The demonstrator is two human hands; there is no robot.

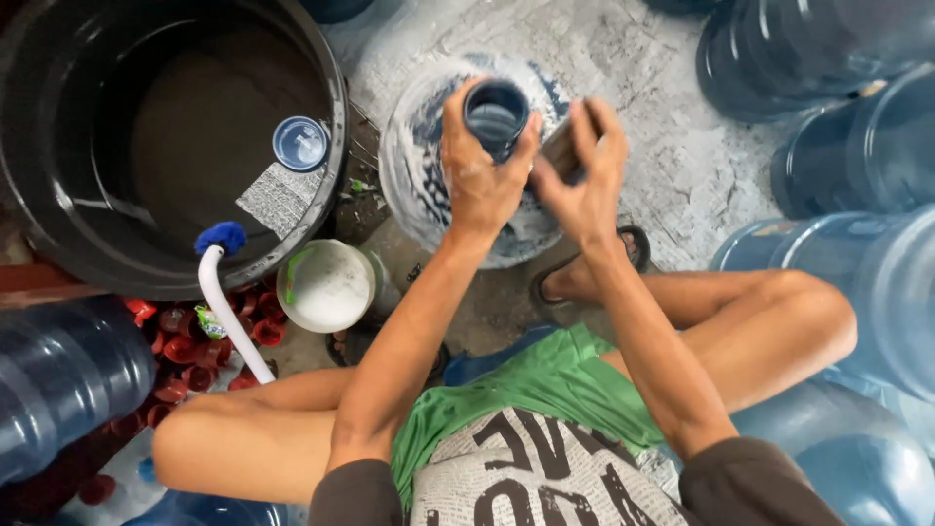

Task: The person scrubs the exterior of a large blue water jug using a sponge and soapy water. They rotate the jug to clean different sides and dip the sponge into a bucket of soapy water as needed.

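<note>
— What are the two hands on?

— A big blue water bottle (429, 175) that stands upright on the wet concrete floor (662, 146), seen from straight above, its shoulders streaked with white foam. The left hand (479, 175) is wrapped around the bottle's neck (495, 115), thumb on one side and fingers curled round the other, so it is closed on the neck just under the open mouth.

— And the right?

— The right hand (582, 180) sits just beside the neck, on its right, fingers bent around a small dark thing (560, 151) (a sponge or a scrubber, I cannot tell which). That thing is pressed close to the neck, near the fingertips of the left hand.

— What lies around the grip?

— Left of the left wrist there is a small white tub (326, 284) with pale soapy liquid. Farther left, a large black barrel (336, 117), and inside it floats a small blue cap (300, 142). A white-handled brush with a blue head (226, 268) leans by the barrel's rim. Below that lies a heap of red caps (185, 356).

— And on the right?

— More blue bottles (857, 146), well apart from the right hand, and others lower down beside the person's knee. A sandalled foot (584, 278) rests just under the right wrist.
</note>
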